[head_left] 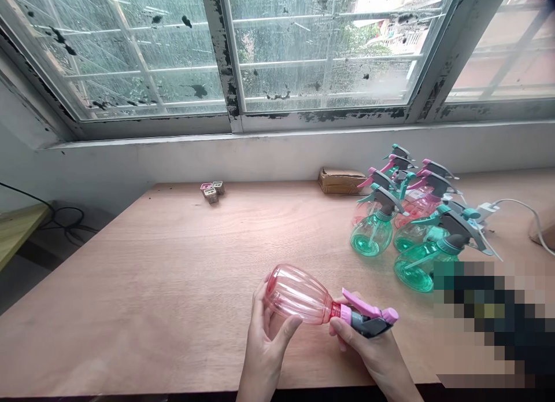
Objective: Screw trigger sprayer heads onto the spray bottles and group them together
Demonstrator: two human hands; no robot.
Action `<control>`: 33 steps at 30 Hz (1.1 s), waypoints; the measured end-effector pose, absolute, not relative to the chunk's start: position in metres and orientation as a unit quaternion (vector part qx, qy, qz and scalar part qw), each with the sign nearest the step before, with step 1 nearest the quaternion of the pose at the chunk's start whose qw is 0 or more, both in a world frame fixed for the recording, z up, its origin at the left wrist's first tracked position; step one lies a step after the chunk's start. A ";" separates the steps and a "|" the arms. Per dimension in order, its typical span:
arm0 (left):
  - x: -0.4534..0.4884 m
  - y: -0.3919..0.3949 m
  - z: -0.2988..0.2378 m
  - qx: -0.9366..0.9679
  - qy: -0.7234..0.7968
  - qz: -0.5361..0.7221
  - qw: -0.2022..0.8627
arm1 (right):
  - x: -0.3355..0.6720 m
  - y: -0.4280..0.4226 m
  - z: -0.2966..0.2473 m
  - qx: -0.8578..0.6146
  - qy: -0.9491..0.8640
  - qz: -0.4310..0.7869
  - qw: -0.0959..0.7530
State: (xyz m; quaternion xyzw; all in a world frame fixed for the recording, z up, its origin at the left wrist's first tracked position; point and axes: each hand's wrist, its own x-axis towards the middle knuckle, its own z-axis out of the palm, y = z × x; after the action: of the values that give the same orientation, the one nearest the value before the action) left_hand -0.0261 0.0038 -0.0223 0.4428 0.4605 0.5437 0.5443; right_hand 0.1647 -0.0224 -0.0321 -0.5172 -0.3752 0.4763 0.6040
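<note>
Over the front of the tabletop (173,303), a pink bottle (299,295) lies sideways in two hands: the left hand (271,327) has its grip cupped round the base, likely steadying it, while the right hand's (364,344) grip closes on the collar (346,313), probably for control; other spray bottles (372,234) stand rightward, seemingly out of the way
</note>
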 end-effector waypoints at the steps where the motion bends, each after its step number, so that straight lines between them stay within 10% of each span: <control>1: -0.026 0.004 -0.022 0.443 0.467 0.547 0.534 | 0.165 -0.022 -0.032 -0.520 -0.378 0.473 0.602; 33: -0.025 0.006 -0.028 0.445 0.462 0.566 0.519 | 0.168 -0.020 -0.030 -0.514 -0.366 0.491 0.600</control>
State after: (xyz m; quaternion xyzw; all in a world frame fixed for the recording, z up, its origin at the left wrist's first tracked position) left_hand -0.0249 0.0062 -0.0276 0.4446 0.4622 0.5655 0.5185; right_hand 0.1683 -0.0196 -0.0296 -0.5142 -0.3656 0.4913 0.6004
